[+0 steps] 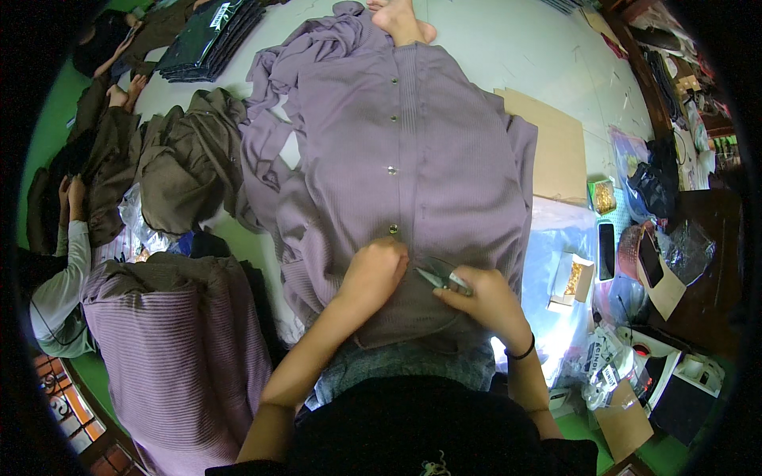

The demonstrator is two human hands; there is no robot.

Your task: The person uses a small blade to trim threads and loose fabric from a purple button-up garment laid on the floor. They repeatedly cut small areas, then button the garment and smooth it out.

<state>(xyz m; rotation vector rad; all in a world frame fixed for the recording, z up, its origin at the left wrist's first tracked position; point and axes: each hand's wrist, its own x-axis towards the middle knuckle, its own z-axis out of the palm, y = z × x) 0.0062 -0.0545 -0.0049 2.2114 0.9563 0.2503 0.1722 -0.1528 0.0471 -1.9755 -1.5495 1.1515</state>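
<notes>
A mauve ribbed shirt lies spread in front of me, its button placket running away from my body with several shiny buttons down it. Just below the nearest visible button, my left hand is closed, pinching the shirt's front edge. My right hand is wrapped round a pair of small thread snips. Their blades point left toward my left hand, a little above the cloth. The near hem of the shirt is bunched over my lap. What lies under my left fingers is hidden.
To my left are a large mauve fabric bundle, brown garments and other people's arms. Packed dark garments are stacked at far left. On the right lie cardboard, a small box of gold pieces and a phone.
</notes>
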